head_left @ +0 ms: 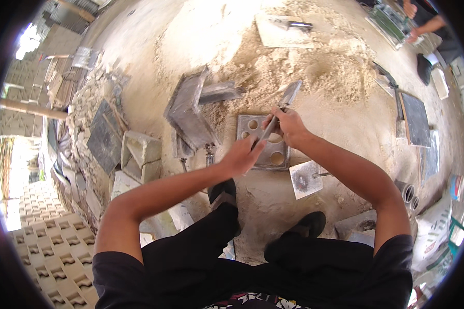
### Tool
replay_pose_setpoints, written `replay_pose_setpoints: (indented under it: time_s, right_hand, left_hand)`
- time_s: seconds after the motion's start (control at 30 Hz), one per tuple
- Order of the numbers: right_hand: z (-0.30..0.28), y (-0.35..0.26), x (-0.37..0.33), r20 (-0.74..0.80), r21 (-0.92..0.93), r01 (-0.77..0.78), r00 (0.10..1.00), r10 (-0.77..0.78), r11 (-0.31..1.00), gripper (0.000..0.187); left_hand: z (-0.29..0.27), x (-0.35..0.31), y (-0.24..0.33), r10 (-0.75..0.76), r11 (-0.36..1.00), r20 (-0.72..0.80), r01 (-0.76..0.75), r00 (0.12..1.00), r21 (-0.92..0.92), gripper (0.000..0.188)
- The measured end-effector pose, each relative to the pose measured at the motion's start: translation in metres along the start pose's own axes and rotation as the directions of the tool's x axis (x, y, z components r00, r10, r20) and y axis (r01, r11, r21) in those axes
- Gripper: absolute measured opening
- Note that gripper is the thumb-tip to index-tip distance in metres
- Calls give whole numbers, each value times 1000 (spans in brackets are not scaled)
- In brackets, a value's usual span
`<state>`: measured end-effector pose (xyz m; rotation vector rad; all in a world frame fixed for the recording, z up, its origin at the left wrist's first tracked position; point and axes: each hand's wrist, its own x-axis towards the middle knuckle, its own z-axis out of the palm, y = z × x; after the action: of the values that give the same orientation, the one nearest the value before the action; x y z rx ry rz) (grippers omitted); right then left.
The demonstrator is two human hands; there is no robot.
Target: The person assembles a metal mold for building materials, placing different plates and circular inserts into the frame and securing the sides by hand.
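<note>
A long tool runs slantwise between my two hands, above a dark square plate (pixel 263 161) with several round holes on the ground in front of me. My right hand (pixel 292 127) is closed at the far part, where a flat grey trowel blade (pixel 292 92) sticks out past the fingers. My left hand (pixel 241 156) is closed round the near end of a dark narrow bar (pixel 268 131). Whether bar and blade are one piece I cannot tell. Left of the plate stands an angled grey metal mould (pixel 192 110). A square metal plate with a handle (pixel 305 179) lies by my right foot.
Loose sandy material (pixel 314 72) spreads beyond the plate, with a pale board (pixel 279 38) bearing another trowel. Concrete blocks (pixel 142 149) and rubble (pixel 95 92) lie left. Dark boards (pixel 414 119) lie right. Another person's hand (pixel 412 35) is at a green-grey mould, far right.
</note>
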<state>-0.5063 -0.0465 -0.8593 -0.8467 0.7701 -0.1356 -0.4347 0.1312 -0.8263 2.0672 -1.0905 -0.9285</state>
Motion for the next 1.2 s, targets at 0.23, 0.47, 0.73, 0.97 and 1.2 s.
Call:
replay_pose_setpoints:
  time_s: [0.23, 0.47, 0.73, 0.97, 1.2]
  right_hand:
    - [1, 36, -10, 64, -583, 177, 983, -173, 793, 26]
    - [18, 70, -14, 119, -835, 226, 964, -236, 501, 35]
    - [4, 102, 4, 279, -913, 370, 875, -397, 174, 23]
    - [-27, 43, 10, 276, -877, 443, 780, -562, 185, 14]
    - [-151, -23, -25, 24, -934, 268, 706, -708, 236, 15]
  left_hand:
    - [-130, 31, -7, 319, 895, -460, -104, 829, 434, 39]
    - [-125, 53, 29, 162, 733, -354, 127, 921, 668, 51]
    - [-147, 82, -54, -257, 734, -278, 374, 925, 567, 69]
    - [-91, 84, 3, 316, 652, -142, -106, 938, 751, 46]
    - [-24, 142, 60, 523, 658, 82, -463, 848, 594, 36]
